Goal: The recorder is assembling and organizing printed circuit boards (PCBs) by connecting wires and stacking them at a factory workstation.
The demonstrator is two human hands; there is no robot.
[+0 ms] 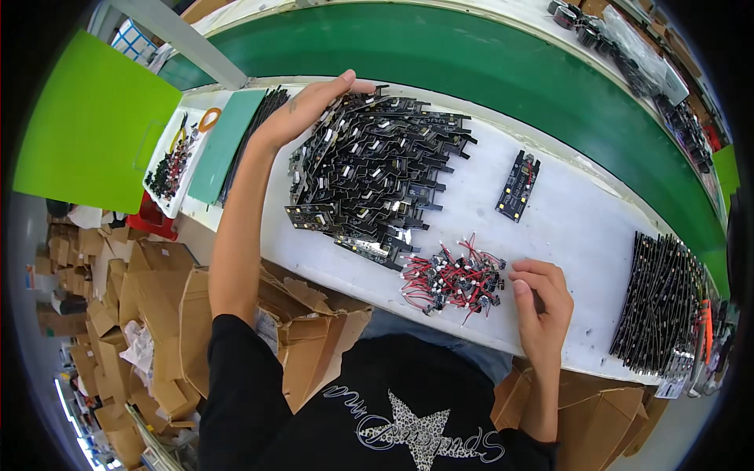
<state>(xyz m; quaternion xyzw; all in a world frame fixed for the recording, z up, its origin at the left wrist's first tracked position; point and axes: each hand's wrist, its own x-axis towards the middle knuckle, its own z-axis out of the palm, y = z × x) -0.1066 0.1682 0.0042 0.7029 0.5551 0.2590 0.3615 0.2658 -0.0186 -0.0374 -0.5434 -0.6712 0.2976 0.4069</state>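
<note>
My left hand point(310, 107) reaches to the far left corner of a big heap of narrow black circuit boards point(377, 165), its fingers stretched along the heap's edge. No board is visibly lifted in it. My right hand point(543, 302) is just right of a small pile of red-and-black wire leads point(452, 279) with white connectors and small black parts. Its fingers are half bent, thumb and fingertips slightly apart, with nothing visible between them. A single black board point(518, 186) with a red lead on it lies apart, right of the heap.
More black boards point(660, 302) stand in a dense row at the right, beside an orange-handled tool point(707, 330). At the left are a white tray point(174, 206) of small parts and a green sheet point(224, 145). A green belt point(471, 59) runs behind; cardboard boxes point(161, 314) are below left.
</note>
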